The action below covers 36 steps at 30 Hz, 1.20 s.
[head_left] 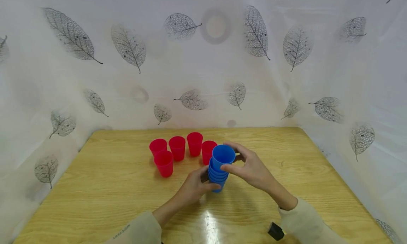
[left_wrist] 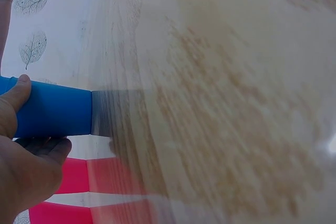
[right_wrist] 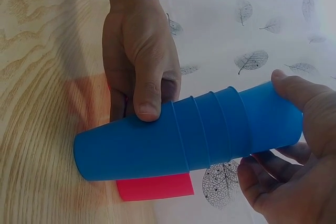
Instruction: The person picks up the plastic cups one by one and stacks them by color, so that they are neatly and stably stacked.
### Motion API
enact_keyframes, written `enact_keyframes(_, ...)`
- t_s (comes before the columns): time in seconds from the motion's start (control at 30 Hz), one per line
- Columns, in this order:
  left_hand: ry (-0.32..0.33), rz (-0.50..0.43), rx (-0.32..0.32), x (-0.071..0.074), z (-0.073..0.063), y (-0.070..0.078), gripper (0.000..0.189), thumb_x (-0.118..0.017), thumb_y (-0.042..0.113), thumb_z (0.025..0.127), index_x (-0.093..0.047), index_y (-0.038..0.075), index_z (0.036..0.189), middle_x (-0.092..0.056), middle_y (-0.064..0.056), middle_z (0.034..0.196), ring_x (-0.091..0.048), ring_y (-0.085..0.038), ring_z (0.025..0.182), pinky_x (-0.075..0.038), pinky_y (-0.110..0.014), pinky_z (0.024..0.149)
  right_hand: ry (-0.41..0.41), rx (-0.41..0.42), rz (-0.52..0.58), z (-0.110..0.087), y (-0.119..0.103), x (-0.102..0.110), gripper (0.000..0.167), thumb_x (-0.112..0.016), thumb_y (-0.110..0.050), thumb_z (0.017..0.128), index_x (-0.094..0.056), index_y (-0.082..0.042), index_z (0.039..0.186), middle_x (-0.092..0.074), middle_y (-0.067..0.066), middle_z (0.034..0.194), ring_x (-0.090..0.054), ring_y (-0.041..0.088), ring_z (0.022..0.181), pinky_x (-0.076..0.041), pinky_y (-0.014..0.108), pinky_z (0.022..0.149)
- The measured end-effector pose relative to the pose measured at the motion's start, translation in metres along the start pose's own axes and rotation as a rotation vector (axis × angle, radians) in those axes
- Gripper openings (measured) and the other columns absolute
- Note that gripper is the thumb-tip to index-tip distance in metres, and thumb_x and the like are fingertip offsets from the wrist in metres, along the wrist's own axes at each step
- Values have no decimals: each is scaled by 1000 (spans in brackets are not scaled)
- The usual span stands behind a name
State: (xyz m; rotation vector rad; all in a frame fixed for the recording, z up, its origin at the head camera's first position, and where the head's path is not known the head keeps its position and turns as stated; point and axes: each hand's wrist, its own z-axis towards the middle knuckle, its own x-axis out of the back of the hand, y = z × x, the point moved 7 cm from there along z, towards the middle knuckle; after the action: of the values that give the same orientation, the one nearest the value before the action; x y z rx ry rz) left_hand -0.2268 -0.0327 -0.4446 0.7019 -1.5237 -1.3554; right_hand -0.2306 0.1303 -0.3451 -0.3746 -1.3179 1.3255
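Observation:
A stack of nested blue cups (head_left: 217,182) stands near the middle of the wooden table. My left hand (head_left: 193,187) grips its lowest cup from the left, thumb in front and fingers behind; the left wrist view shows the same hold on the blue cup wall (left_wrist: 55,111). At the top, my right hand (head_left: 254,168) holds the uppermost blue cup (head_left: 223,156) near its rim, between thumb and fingers. That cup sticks up farther than the closely spaced rims below, its lower part still inside the stack (right_wrist: 131,150) in the right wrist view.
Several red cups (head_left: 164,164) stand mouth up behind and left of the stack, one red cup (head_left: 208,150) right behind it. A small black object (head_left: 275,231) is by the right sleeve. A leaf-patterned curtain (head_left: 203,67) encloses the table (head_left: 105,187) at back and sides.

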Motion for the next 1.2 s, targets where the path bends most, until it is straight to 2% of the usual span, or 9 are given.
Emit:
enact_keyframes(0.1, 1, 6, 2, 0, 0, 0, 67, -81, 19, 92, -50, 10, 151, -62, -8, 143, -59, -31, 132, -48, -48, 110, -1, -1, 2, 0, 0, 0, 66, -82, -16, 91, -51, -1, 148, -65, 10, 134, -66, 24, 105, -59, 45, 90)
enact_keyframes(0.33, -5, 6, -11, -1, 1, 1, 65, -80, 18, 92, -51, 10, 150, -62, -7, 142, -60, -31, 131, -48, -48, 109, -8, -20, 11, -1, 2, -1, 67, -82, -16, 90, -51, -5, 148, -64, 10, 136, -66, 25, 105, -59, 37, 89)
enact_keyframes(0.57, -10, -13, -12, -1, 1, 2, 63, -80, 19, 93, -52, 9, 149, -62, -8, 141, -59, -30, 131, -48, -48, 110, -4, 26, -10, -1, -1, 1, 65, -82, -14, 90, -52, -2, 146, -60, 11, 141, -55, 29, 126, -54, 44, 98)
enact_keyframes(0.8, -5, -23, -2, -1, 1, 1, 64, -80, 18, 92, -52, 9, 149, -63, -8, 140, -59, -31, 131, -47, -50, 110, 40, -49, -13, 0, 7, 7, 46, -70, -19, 101, -57, -5, 143, -64, 10, 133, -60, 28, 120, -57, 34, 94)
enact_keyframes(0.93, 0, -20, -1, -1, 1, 1, 64, -81, 18, 92, -53, 9, 148, -63, -8, 139, -59, -31, 130, -47, -50, 110, 74, -107, -5, 3, 16, 12, 42, -62, -26, 106, -58, -6, 143, -66, 9, 133, -62, 29, 120, -57, 31, 93)
enact_keyframes(1.1, -1, -14, 8, 0, 0, 2, 63, -82, 18, 91, -54, 10, 147, -64, -8, 139, -59, -32, 131, -47, -52, 110, 79, -118, 25, 6, 26, 16, 41, -51, -28, 111, -58, -3, 143, -64, 12, 136, -60, 32, 125, -56, 32, 97)
enact_keyframes(1.2, -3, -15, 11, 0, -2, 2, 63, -83, 18, 90, -55, 11, 146, -63, -7, 139, -59, -32, 131, -47, -53, 110, 88, -114, 38, 9, 31, 18, 41, -45, -27, 113, -57, 0, 142, -64, 15, 135, -59, 36, 124, -56, 38, 98)
